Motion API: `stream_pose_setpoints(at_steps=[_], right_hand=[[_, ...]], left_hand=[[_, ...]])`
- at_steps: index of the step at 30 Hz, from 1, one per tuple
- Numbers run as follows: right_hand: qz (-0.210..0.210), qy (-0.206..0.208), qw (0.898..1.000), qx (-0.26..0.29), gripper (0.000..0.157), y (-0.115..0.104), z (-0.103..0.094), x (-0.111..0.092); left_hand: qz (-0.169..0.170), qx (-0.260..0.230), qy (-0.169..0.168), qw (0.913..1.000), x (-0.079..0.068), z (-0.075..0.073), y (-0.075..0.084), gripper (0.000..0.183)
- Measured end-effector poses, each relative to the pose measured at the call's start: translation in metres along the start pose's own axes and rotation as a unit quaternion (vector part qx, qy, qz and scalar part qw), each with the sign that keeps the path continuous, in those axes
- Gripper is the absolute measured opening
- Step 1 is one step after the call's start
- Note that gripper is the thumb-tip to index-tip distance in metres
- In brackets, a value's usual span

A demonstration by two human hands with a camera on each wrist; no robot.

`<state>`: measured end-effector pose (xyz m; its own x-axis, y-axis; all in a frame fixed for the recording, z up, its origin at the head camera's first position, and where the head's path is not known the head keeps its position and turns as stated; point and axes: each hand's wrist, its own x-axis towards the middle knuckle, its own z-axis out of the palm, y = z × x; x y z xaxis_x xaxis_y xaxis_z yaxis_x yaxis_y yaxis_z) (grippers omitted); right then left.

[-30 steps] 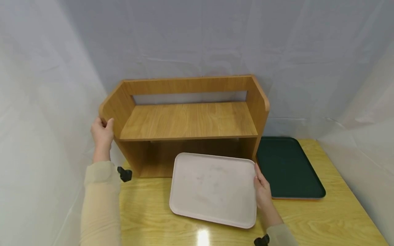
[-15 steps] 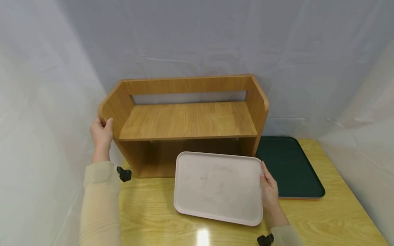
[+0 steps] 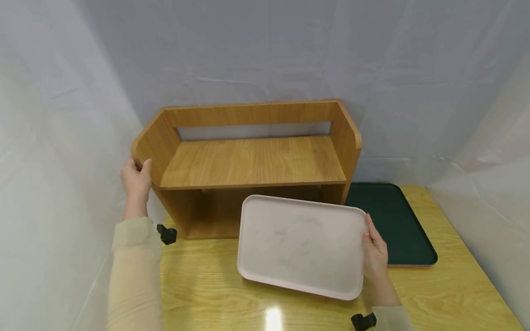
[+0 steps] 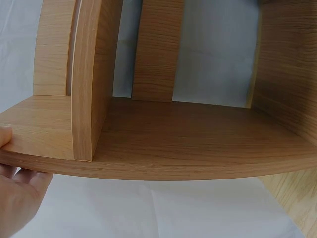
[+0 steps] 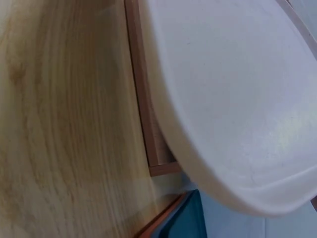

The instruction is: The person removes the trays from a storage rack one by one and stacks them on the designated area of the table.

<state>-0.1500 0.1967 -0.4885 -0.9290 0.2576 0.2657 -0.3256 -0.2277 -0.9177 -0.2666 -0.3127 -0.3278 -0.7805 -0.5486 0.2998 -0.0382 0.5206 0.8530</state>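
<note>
A wooden two-tier shelf [image 3: 252, 161] stands against the back sheet. My left hand [image 3: 136, 178] grips the front edge of its left side panel; in the left wrist view the thumb lies on the panel's inner face and the fingers [image 4: 22, 191] are on the outer side. My right hand [image 3: 376, 253] holds a pale pinkish-white tray [image 3: 302, 246] by its right rim. The tray is tilted, its inner face toward the head camera, in front of the lower compartment. In the right wrist view, the tray [image 5: 242, 94] fills the upper right and the hand itself is out of sight.
Right of the shelf, a dark green tray [image 3: 407, 230] lies on top of an orange-edged one on the wooden table [image 3: 459, 299]. White sheeting [image 3: 476, 115] hangs behind and on both sides.
The pale tray, held in my right hand, has moved right and slightly up, away from the lower compartment's left part. My left hand stays on the side panel.
</note>
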Motion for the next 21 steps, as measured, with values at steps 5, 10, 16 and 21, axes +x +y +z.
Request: stream_pose_setpoints(at_steps=[5, 10, 16, 21], right_hand=[[0.007, 0.042, 0.999, 0.005, 0.040, -0.012, -0.003, 0.001], [-0.011, 0.070, 0.997, 0.021, 0.041, -0.022, -0.007, 0.003], [-0.045, 0.093, 0.989, 0.108, 0.040, -0.028, -0.012, 0.003], [-0.049, 0.103, 0.974, 0.197, 0.042, -0.035, -0.018, 0.004]], left_hand=[[0.004, -0.003, 0.004, 1.0000, 0.000, 0.001, 0.000, 0.025], [0.001, -0.008, 0.004, 1.0000, -0.001, 0.000, 0.002, 0.024], [0.005, -0.010, 0.008, 0.9999, -0.001, 0.001, 0.002, 0.022], [0.011, -0.009, 0.010, 0.9999, 0.000, 0.001, 0.002, 0.022]])
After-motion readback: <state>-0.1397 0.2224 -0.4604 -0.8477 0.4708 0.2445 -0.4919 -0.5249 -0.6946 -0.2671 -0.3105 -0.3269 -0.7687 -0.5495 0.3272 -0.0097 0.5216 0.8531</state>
